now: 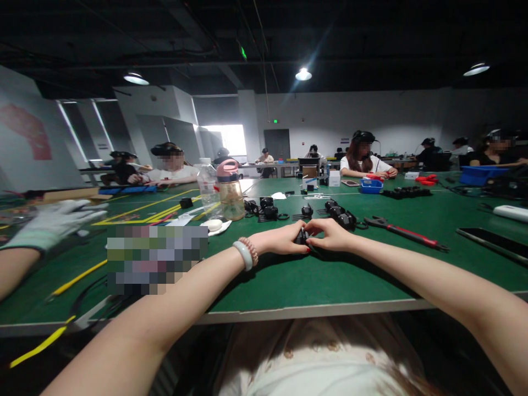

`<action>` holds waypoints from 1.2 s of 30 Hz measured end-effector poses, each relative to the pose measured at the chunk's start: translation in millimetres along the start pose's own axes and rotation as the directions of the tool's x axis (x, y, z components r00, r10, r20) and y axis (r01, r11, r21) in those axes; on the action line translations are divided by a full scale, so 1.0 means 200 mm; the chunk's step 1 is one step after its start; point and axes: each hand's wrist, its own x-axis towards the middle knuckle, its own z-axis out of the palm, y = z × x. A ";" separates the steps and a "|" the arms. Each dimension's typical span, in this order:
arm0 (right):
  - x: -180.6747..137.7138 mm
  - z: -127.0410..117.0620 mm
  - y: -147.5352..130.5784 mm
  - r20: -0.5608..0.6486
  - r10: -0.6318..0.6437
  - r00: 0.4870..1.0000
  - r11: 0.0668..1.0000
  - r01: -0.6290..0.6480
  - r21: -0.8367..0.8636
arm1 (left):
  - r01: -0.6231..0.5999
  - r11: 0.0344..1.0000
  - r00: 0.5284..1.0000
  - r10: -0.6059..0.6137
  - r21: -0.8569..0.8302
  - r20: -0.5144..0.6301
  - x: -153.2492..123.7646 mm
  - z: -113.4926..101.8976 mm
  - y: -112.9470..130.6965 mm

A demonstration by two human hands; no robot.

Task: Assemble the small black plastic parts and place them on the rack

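Near the front of the green table, my left hand (281,238) grips a small black part (301,236). My right hand (330,234) closes on the same part from the other side, thumb and fingertips against it. Fingers cover much of the part, so its exact kind is hidden. Just beyond my hands lie several black device pieces, among them a single piece (307,211), a cluster (341,215) to the right and another cluster (268,210) to the left. Red-handled pliers (406,233) rest right of my right hand.
On the green table (264,291) stand a pink-lidded bottle (231,192) and a clear plastic bottle (208,187). A phone (495,243) lies at the right, a blue bin (372,186) farther back. From the left reaches another person's gloved hand (61,221). Several people sit around.
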 end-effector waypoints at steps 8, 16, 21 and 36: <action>0.00 0.01 0.00 0.038 0.037 0.999 0.999 -0.036 -0.023 | -0.019 1.000 1.000 0.019 0.002 -0.004 0.00 0.00 -0.01; 0.00 0.01 0.01 0.050 0.037 0.998 0.996 -0.033 -0.081 | -0.012 1.000 1.000 0.012 0.010 -0.009 0.00 0.01 -0.01; 0.01 0.01 0.01 0.051 0.044 0.998 0.992 -0.038 -0.118 | -0.021 1.000 1.000 0.021 0.009 -0.009 0.01 0.01 -0.02; 0.00 0.02 0.02 0.038 0.089 0.995 0.995 -0.087 -0.045 | -0.003 1.000 1.000 0.003 0.012 -0.010 0.00 0.00 0.00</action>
